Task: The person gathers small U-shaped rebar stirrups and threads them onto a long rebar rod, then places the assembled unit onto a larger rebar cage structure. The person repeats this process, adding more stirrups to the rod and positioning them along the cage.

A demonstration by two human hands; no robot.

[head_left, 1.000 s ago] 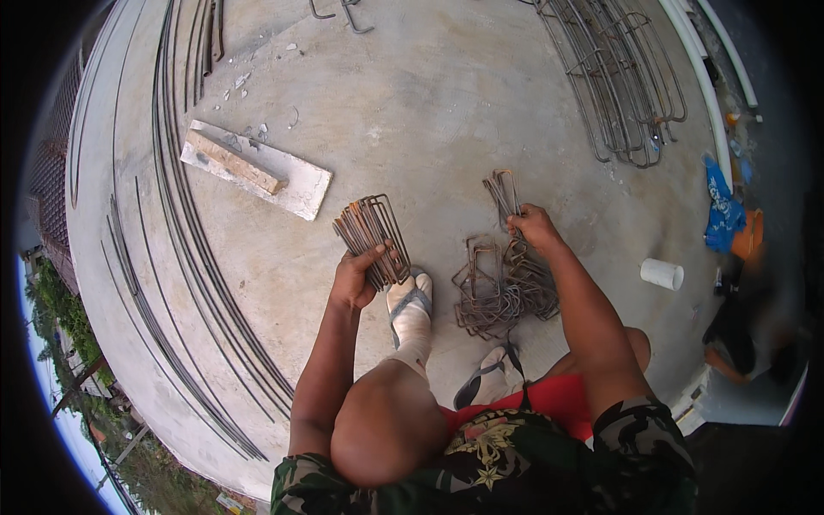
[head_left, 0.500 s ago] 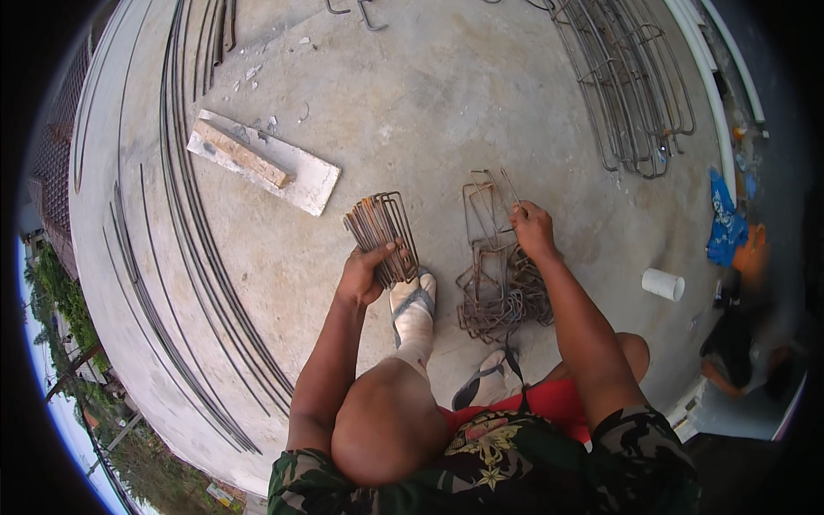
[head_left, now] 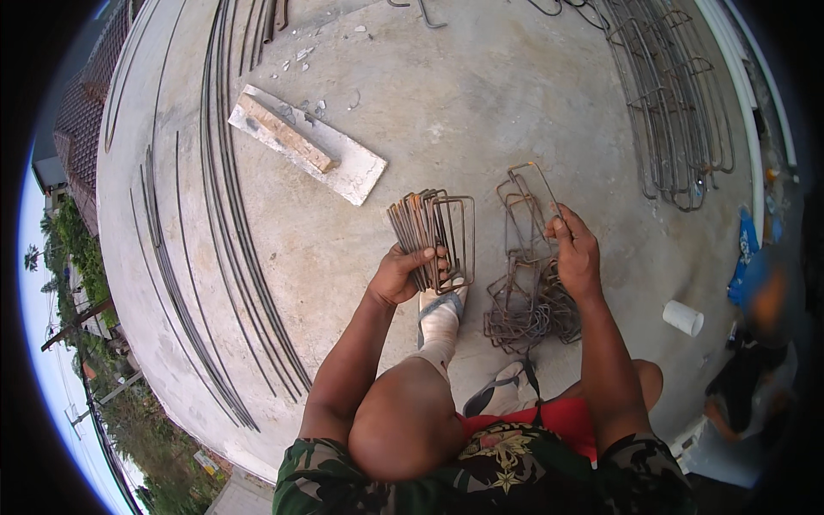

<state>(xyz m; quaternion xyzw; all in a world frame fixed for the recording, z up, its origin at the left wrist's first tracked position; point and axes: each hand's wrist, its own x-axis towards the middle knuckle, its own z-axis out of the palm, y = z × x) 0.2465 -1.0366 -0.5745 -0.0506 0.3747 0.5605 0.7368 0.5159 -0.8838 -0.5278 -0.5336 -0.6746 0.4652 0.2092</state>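
My left hand (head_left: 402, 273) grips a fanned stack of rectangular steel rebar stirrups (head_left: 429, 225), its thumb across the near part of them. Some of their bars are rusty orange. To the right, my right hand (head_left: 578, 251) pinches one rebar stirrup (head_left: 544, 176) by its side, raised above the concrete. Just below and left of that hand lies a tangled pile of stirrups (head_left: 525, 319), in front of my right foot. Another loose stirrup (head_left: 518, 215) shows behind the held one; whether they touch I cannot tell. My left sandalled foot (head_left: 439, 316) stands beneath the stack.
Long steel rods (head_left: 225, 197) run along the left. A wooden block (head_left: 287, 133) rests on a whitish board (head_left: 348, 159). Tied rebar cages (head_left: 674, 103) lie at the far right, beside white pipes (head_left: 738, 81). A white plastic cylinder (head_left: 683, 318) lies right of my arm.
The whole view has shifted, moving the scene rightward. In my right hand the stirrup has swung so its frame shows wider. My left hand keeps its hold on the stack.
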